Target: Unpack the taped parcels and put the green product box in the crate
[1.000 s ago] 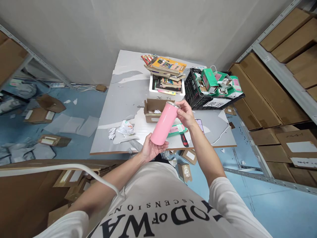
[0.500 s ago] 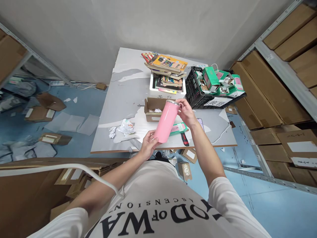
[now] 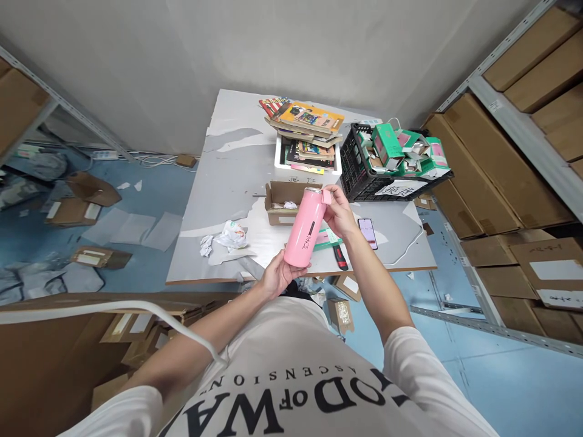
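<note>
Head view. Shirt (image 3: 291,400): print partly legible, "OD OF WA", "ASCENSION". Left hand (image 3: 277,276): fingers cupping base of pink bottle (image 3: 305,228), held tilted above near bench (image 3: 228,182) edge. Right hand (image 3: 337,212): fingers pinching its top rim. Best kept base-supported while turning. Bottle lettering dark, unreadable. Crate (image 3: 364,173) label illegible.
</note>
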Demonstrator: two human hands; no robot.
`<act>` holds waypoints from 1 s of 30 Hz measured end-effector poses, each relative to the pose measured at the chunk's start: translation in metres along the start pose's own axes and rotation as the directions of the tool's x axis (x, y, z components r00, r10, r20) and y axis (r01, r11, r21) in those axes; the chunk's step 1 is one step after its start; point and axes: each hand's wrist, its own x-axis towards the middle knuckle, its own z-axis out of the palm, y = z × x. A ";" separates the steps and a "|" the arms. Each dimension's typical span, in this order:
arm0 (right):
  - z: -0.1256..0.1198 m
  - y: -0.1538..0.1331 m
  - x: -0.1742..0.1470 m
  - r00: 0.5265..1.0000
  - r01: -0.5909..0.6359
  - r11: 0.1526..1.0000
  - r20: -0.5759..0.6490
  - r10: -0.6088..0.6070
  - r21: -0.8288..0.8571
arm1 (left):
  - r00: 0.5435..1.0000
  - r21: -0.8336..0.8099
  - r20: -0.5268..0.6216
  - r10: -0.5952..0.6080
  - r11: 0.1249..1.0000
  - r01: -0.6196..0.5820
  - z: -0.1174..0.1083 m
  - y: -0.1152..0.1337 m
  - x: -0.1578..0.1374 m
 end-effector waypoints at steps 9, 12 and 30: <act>-0.008 0.002 0.005 0.998 0.028 0.999 -0.060 -0.029 -0.023 | 0.948 0.200 -0.080 0.307 0.937 -0.287 0.005 -0.006 0.005; -0.009 0.001 0.004 0.998 0.036 0.997 -0.054 -0.040 -0.061 | 0.936 0.247 -0.112 0.335 0.921 -0.300 0.007 -0.006 0.006; -0.027 -0.003 -0.006 0.992 -0.046 0.999 0.121 0.045 0.010 | 0.998 0.030 -0.061 0.024 0.999 -0.022 0.002 -0.015 0.007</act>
